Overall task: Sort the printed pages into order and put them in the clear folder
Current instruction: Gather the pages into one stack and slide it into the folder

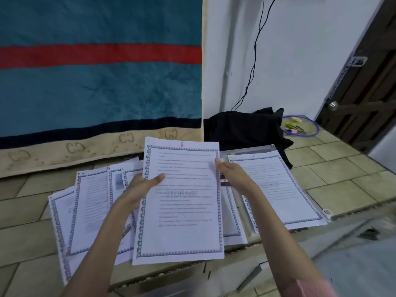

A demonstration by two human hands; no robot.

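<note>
I hold up a printed page (182, 211) with a patterned border and a pink "6" handwritten at its top. My left hand (141, 187) grips its left edge, thumb on the front. My right hand (231, 171) pinches its right edge near the top. Several more bordered pages (85, 211) lie fanned out on the tiled floor to the left, under the held one. To the right, a page marked "1" (276, 187) lies on the clear folder (248, 150), whose far edge shows beyond the sheet.
A teal blanket (96, 82) with a red stripe hangs at the back left. A black cloth bundle (246, 127) sits behind the folder. A black cable (252, 67) runs down the white wall. A dark wooden door (368, 86) stands at right.
</note>
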